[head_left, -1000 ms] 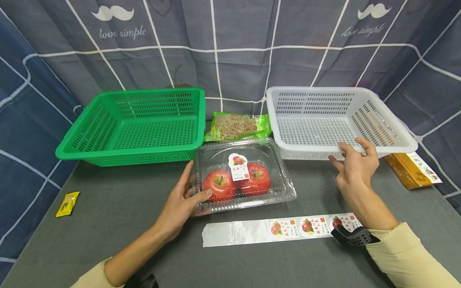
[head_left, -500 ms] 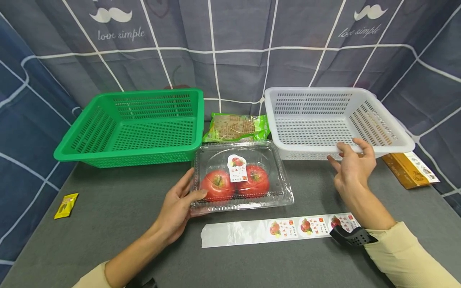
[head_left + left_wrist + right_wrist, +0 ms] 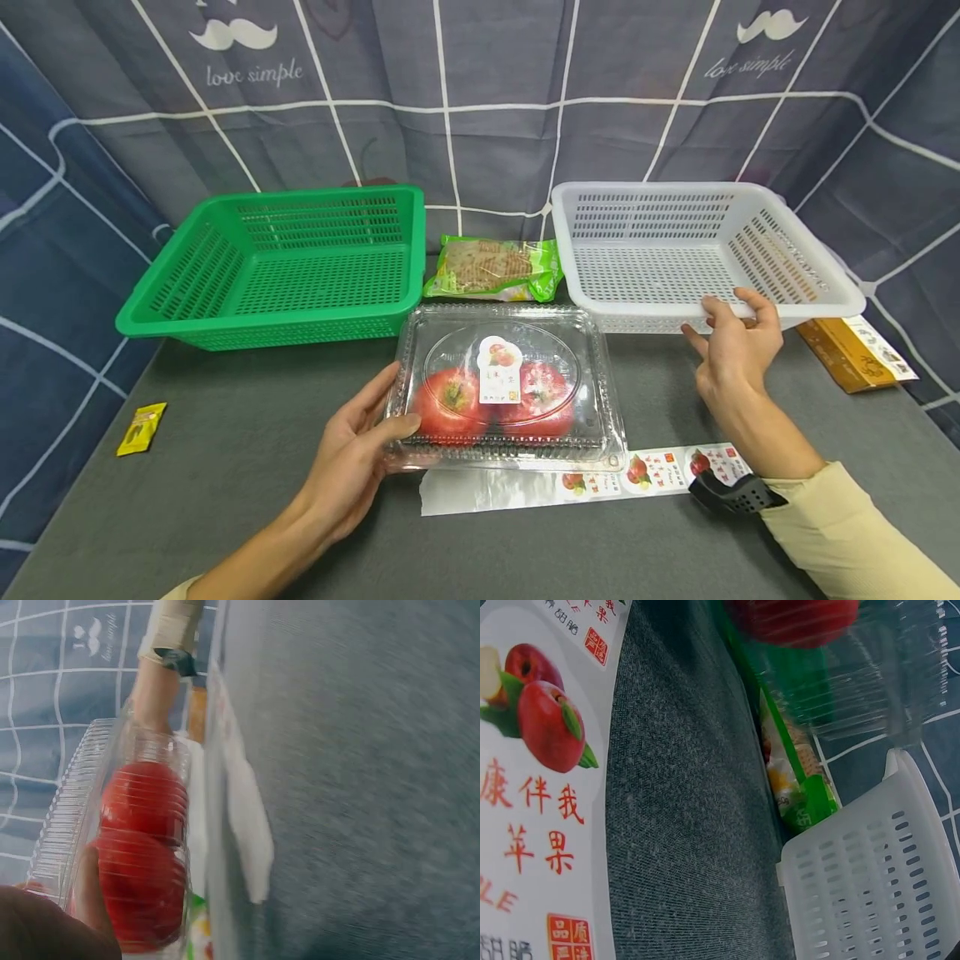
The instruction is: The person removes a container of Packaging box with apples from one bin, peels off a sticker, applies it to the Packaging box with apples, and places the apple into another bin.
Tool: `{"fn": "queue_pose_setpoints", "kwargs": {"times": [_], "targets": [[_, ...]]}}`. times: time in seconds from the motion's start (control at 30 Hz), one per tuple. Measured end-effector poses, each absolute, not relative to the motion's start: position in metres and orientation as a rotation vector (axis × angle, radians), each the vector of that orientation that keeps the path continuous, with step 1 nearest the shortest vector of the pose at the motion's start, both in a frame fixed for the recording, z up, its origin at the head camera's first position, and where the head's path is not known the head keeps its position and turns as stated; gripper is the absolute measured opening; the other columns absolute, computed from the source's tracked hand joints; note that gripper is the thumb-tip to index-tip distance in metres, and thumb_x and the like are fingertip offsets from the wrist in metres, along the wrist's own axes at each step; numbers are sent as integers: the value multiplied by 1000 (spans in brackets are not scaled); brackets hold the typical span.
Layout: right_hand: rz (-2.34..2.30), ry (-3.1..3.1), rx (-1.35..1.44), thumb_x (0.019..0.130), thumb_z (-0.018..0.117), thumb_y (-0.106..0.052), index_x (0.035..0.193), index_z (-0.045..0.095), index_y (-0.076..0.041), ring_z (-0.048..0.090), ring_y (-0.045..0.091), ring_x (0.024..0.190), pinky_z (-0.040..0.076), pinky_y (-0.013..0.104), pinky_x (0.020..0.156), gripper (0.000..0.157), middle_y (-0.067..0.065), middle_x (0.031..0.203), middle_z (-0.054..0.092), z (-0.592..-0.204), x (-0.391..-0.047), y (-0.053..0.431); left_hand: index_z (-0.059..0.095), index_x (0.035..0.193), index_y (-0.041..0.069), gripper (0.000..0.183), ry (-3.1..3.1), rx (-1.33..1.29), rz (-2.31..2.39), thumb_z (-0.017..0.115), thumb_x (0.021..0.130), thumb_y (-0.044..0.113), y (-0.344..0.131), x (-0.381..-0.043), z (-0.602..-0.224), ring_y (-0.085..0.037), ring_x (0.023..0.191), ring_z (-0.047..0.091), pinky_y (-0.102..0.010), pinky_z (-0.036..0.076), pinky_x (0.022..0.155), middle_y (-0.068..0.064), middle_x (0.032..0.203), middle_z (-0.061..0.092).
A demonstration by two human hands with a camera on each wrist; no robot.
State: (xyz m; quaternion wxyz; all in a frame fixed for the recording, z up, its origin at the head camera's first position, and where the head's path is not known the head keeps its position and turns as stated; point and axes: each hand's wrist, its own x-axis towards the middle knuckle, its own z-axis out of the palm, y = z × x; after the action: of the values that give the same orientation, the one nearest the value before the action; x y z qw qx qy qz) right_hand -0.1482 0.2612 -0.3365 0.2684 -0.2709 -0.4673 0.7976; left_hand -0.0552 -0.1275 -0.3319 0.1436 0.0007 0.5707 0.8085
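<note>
A clear plastic clamshell box [image 3: 600, 392] is in my left hand [image 3: 345, 446], held by its left edge with the thumb on top. Two red apples [image 3: 453, 400] lie inside, and a white label [image 3: 500, 375] with an apple picture is on the lid. In the left wrist view, the box [image 3: 71, 802] is lifted off the table, my thumb [image 3: 91, 892] lying along its side. My right hand [image 3: 738, 354] has loosely bent fingers at the front rim of the white basket [image 3: 622, 315]; contact is unclear. The right wrist view does not show its fingers.
A strip of apple stickers [image 3: 660, 473] lies in front, partly behind the box. At the back are a green basket [image 3: 300, 321] and a green-edged food packet [image 3: 491, 267]. A yellow sachet [image 3: 141, 428] lies left, a brown carton [image 3: 851, 354] right.
My left hand has brought the box nearer to me, so it now covers part of the sticker strip and stands apart from the packet. My right hand has stayed at the white basket.
</note>
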Motion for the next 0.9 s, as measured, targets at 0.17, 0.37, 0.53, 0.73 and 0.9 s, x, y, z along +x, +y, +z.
{"fn": "queue_pose_setpoints", "kwargs": {"times": [0.17, 0.37, 0.53, 0.73, 0.9], "targets": [[2144, -1261, -710, 89, 65, 7, 113, 52, -12, 51, 14, 83, 58, 33, 65, 33, 3, 102, 37, -339, -148, 262, 20, 157, 9, 74, 1645, 78, 2363, 56, 94, -2, -125, -52, -318, -29, 115, 59, -46, 55, 80, -11, 153, 33], [2145, -1275, -689, 89, 64, 6, 109, 52, -14, 50, 15, 84, 58, 34, 70, 31, 3, 101, 37, -340, -147, 262, 21, 157, 12, 71, 1633, 103, 2416, 55, 96, 0, -112, -64, -300, -29, 120, 55, -44, 55, 83, -6, 153, 35], [2134, -1299, -676, 89, 64, 6, 109, 52, -13, 50, 14, 84, 58, 32, 68, 31, 3, 101, 36, -340, -147, 263, 18, 158, 13, 73, 1643, 83, 2463, 56, 96, 2, -96, -81, -287, -25, 128, 50, -42, 54, 84, 0, 157, 29], [2104, -1333, -707, 90, 66, 2, 113, 53, -16, 49, 14, 86, 56, 26, 60, 32, 3, 99, 37, -340, -147, 264, 19, 158, 12, 75, 1661, 77, 2493, 58, 94, 3, -69, -104, -274, -23, 129, 48, -44, 56, 79, -1, 161, 22], [2124, -1300, -708, 90, 61, 6, 115, 55, -14, 56, 14, 78, 55, 26, 53, 32, 5, 99, 38, -339, -149, 261, 29, 156, 15, 73, 1677, 35, 2472, 61, 91, 3, -45, -123, -263, -13, 137, 38, -47, 56, 80, 3, 160, 25]]}}
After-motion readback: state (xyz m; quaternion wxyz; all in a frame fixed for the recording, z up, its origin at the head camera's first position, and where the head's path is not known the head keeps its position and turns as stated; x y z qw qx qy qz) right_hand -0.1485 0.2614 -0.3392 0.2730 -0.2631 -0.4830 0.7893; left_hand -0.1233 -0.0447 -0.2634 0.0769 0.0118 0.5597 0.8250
